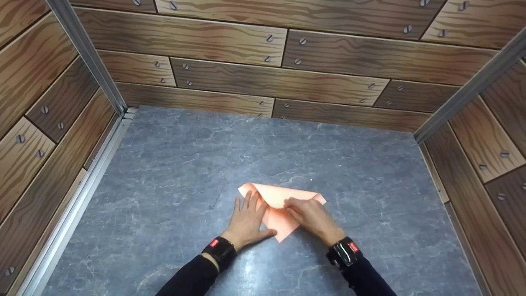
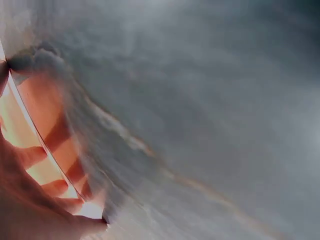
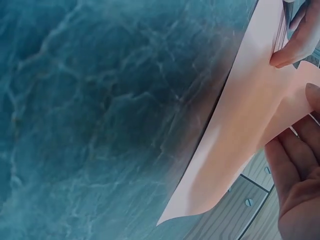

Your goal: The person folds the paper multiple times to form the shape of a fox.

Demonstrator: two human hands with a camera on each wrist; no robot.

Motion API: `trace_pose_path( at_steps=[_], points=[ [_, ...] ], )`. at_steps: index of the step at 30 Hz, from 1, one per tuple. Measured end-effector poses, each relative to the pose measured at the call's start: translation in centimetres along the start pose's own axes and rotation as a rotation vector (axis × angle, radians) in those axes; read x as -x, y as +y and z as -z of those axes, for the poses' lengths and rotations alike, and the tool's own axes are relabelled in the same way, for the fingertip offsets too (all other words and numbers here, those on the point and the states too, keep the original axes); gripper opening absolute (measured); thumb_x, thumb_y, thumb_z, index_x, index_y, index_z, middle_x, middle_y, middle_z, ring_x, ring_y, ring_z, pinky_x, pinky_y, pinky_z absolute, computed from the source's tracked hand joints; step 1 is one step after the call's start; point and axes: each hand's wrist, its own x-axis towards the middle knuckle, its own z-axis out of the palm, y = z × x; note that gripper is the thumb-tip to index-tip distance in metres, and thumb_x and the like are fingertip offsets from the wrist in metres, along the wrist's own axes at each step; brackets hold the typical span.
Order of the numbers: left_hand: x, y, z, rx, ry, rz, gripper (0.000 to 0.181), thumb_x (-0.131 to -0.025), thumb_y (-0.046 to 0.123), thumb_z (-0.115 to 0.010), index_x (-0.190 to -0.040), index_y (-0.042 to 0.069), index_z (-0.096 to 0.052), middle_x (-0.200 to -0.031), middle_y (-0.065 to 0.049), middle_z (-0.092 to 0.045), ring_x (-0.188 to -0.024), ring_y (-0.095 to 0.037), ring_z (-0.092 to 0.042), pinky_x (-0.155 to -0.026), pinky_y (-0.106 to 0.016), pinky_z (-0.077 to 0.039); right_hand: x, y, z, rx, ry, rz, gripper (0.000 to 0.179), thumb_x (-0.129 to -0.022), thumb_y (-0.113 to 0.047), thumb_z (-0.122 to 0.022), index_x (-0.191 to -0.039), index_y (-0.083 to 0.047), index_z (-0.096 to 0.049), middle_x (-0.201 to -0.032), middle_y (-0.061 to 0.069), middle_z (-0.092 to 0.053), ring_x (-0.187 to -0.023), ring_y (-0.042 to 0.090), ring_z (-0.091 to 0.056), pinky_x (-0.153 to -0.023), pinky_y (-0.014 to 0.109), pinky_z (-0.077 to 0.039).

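Observation:
A sheet of orange-pink paper (image 1: 281, 224) lies on the grey surface, its far part folded over toward me and curling up. My left hand (image 1: 248, 222) rests with fingers spread on the left side of the sheet, thumb near the lowest corner. In the left wrist view, the fingers of the left hand (image 2: 25, 195) touch the paper (image 2: 42, 102). My right hand (image 1: 315, 216) pinches the edge of the raised flap. The right wrist view shows the right hand (image 3: 300, 185) at the lifted edge of the paper (image 3: 235, 130), whose fold bulges and is not pressed flat.
A grey marbled tabletop (image 1: 185, 156) surrounds the paper. Wood-plank-patterned walls (image 1: 230, 78) stand at the back and both sides. Metal posts (image 1: 88, 53) mark the corners, and a metal rail (image 1: 78, 205) runs along the left edge.

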Motion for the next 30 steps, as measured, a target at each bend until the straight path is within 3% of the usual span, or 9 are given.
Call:
trace_pose_path(
  at_steps=[8, 17, 24, 30],
  points=[
    [1.2, -1.5, 0.7, 0.018, -0.040, -0.029, 0.093, -0.090, 0.071, -0.060, -0.157, 0.010, -0.041, -0.166, -0.019, -0.031, -0.154, -0.041, -0.025, -0.117, -0.071, -0.023, 0.3, -0.5, -0.3, -0.026, -0.068, 0.006, 0.011, -0.095, -0.012, -0.074, -0.105, -0.014, -0.076, -0.099, 0.000, -0.077, -0.085, 0.013, -0.073, -0.076, 0.027, -0.061],
    [2.0, -2.4, 0.7, 0.020, -0.062, -0.050, 0.088, -0.093, 0.071, -0.056, -0.160, 0.015, -0.041, -0.168, -0.020, -0.026, -0.154, -0.041, -0.023, -0.119, -0.069, -0.022, 0.7, -0.6, -0.9, -0.045, -0.060, 0.044, 0.009, -0.094, -0.011, -0.075, -0.103, -0.014, -0.076, -0.093, -0.003, -0.076, -0.079, 0.009, -0.069, -0.072, 0.027, -0.060],
    [1.9, -2.6, 0.7, 0.040, -0.088, -0.036, 0.088, -0.093, 0.072, -0.055, -0.160, 0.017, -0.040, -0.169, -0.017, -0.025, -0.156, -0.036, -0.019, -0.121, -0.067, -0.018, 1.1, -0.8, -1.4, 0.052, -0.044, 0.106, 0.011, -0.092, -0.016, -0.078, -0.100, -0.012, -0.074, -0.095, 0.001, -0.076, -0.078, 0.015, -0.071, -0.071, 0.031, -0.060],
    [2.3, -3.3, 1.0, 0.053, -0.109, -0.047, 0.096, -0.093, 0.071, -0.055, -0.163, 0.009, -0.031, -0.170, -0.014, -0.024, -0.157, -0.033, -0.018, -0.122, -0.065, -0.017, 1.6, -0.9, -1.8, 0.072, -0.062, 0.143, 0.012, -0.092, -0.017, -0.077, -0.102, -0.010, -0.076, -0.102, 0.005, -0.076, -0.083, 0.019, -0.073, -0.076, 0.034, -0.061]
  ],
)
